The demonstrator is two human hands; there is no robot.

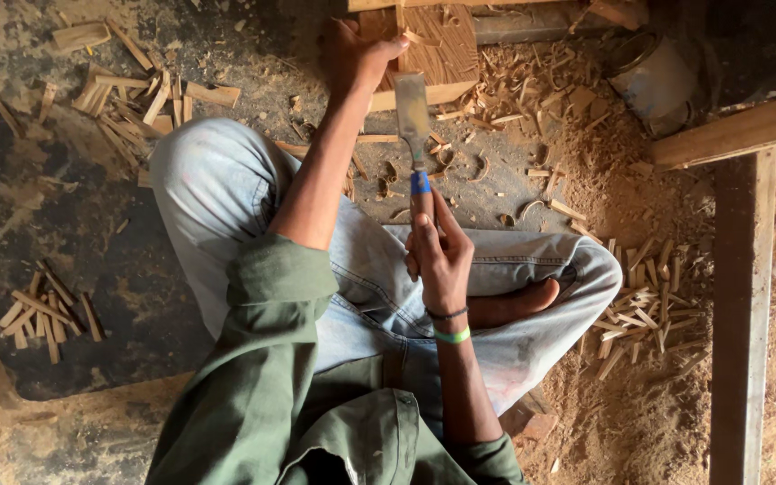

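Observation:
I sit cross-legged on the ground in light jeans and a green shirt. My left hand (pixel 357 56) grips the near left corner of a wooden block (pixel 437 45) that lies on the ground ahead of me. My right hand (pixel 439 256) is closed around the handle of a wide flat chisel (pixel 413 117), which has a blue band under the blade. The blade points away from me and its tip lies against the block's near edge.
Wood chips and curled shavings (pixel 514 108) litter the ground around the block. Small cut sticks lie in piles at the left (pixel 42 314), upper left (pixel 127 94) and right (pixel 644 314). A metal can (pixel 657 85) and wooden beams (pixel 743 269) stand at the right.

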